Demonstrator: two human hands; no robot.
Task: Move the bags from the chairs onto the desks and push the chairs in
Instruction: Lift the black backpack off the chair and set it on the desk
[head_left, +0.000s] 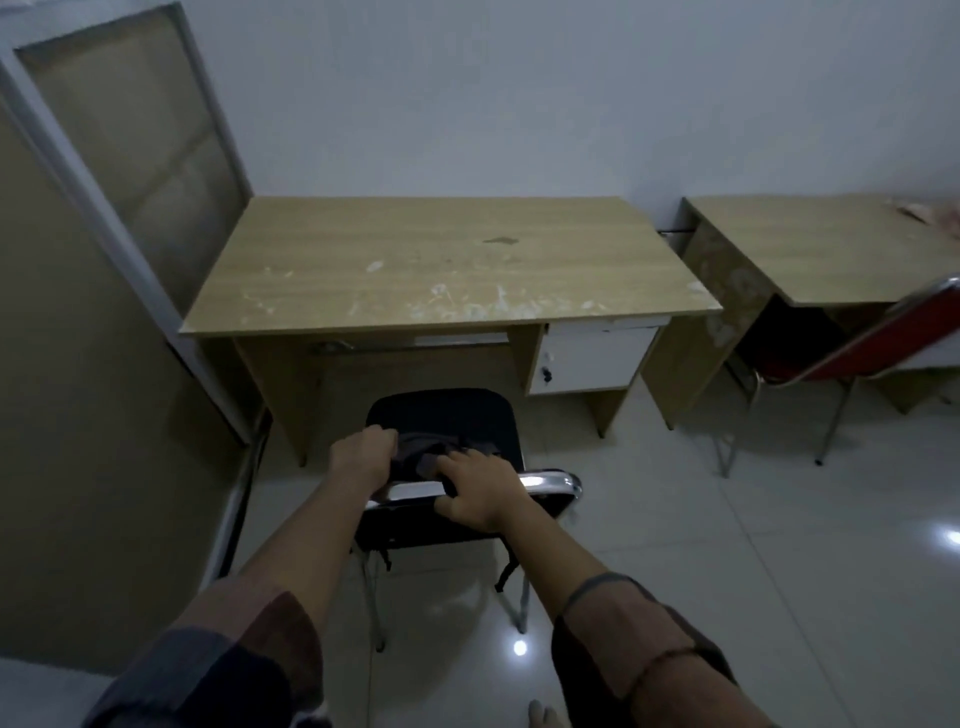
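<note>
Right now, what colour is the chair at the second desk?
Red, with a chrome frame: the chair at the right-hand desk. The head view shows it.

Both forearms are extended forward and down, sleeves pushed back. The left hand (363, 457) is curled shut around dark fabric. The right hand (480, 491) is closed over a chrome bar, thumb underneath.

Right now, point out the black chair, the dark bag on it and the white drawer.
black chair (470, 415): head view, front of the seat cushion.
dark bag (421, 454): head view, bunched fabric between the hands.
white drawer (592, 358): head view, front panel.
</note>
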